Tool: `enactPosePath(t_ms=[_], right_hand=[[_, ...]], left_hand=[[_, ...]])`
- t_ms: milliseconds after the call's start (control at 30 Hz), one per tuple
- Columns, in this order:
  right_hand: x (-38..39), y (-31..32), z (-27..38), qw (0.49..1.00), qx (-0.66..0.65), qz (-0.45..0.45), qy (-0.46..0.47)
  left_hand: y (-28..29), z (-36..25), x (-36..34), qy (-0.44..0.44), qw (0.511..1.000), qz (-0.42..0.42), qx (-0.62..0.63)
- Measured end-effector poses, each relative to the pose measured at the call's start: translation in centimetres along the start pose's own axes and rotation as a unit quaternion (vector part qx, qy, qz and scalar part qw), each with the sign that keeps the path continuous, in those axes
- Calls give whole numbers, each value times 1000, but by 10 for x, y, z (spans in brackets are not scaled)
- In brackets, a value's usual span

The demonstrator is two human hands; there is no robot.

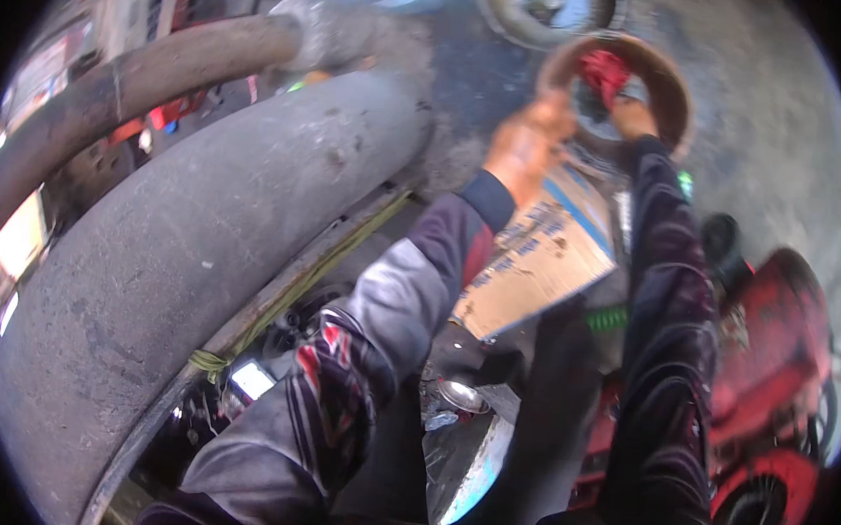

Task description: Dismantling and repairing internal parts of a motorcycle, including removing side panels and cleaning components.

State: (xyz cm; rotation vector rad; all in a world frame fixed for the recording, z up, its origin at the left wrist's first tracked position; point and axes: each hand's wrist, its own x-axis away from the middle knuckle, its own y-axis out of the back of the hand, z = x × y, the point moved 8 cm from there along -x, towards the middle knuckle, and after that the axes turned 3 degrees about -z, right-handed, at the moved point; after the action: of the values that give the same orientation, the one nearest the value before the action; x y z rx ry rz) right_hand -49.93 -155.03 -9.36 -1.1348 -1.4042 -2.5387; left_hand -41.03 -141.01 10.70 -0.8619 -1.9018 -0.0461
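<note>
My right hand [631,119] reaches inside a round brown ring-shaped part [676,100], its fingers closed on a bunched red cloth [604,74]. The cloth is near the ring's far inner side, and its lower end is partly hidden by my hand. At the ring's left side is my left hand [524,149], smeared by motion. Its fingertips come up to the rim, but whether they grip it cannot be made out. A flattened cardboard piece [536,260] with blue edging lies below my left hand.
A thick, curved grey pipe-like body [212,202] fills the left side, with a thinner brown curved tube [113,90] beyond it. Another round metal part [498,12] stands on the far floor. Red machinery [772,332] is at the right. A lit screen [252,379] shows below the pipe-like body.
</note>
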Motion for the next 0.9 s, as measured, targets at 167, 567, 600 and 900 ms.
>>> enactPosePath(t_ms=[167,567,600,900], right_hand=[[-22,-44,-19,962,-41,-119,-242],[226,281,189,838,-484,-248,45],[251,330,242,822,-520,-224,63],[425,475,224,885,-83,-428,165]], left_hand=[[27,14,21,34,999,-33,17],[-53,-60,25,-105,975,-135,141],[-16,-97,45,-219,958,-173,68],[-251,-184,280,71,911,277,296]])
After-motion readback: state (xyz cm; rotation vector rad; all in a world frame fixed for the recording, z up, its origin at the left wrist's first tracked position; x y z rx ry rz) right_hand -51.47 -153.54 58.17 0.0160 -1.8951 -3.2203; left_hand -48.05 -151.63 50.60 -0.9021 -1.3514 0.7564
